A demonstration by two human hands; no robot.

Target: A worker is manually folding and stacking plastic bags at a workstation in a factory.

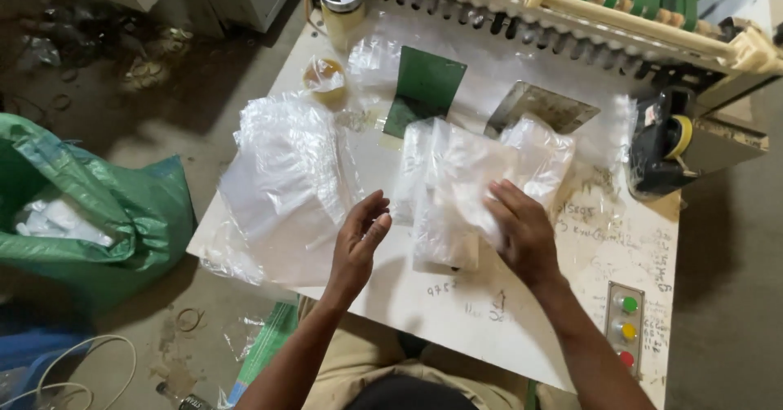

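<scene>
Both forearms reach over the table [522, 328]; right hand [526, 234] presses flat on clear bags [457, 181], left hand [359, 243] hovers edge-up, fingers loosely apart, empty.

A scribbled white worktable [506, 312] stands on a dusty, littered concrete floor [163, 92]

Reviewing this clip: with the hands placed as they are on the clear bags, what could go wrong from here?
The loose pile of clear bags overhangs the table's left edge, so it may slide off. Only the right hand presses the bag stack; the left hand hovers open, so slippery sheets might shift.
</scene>
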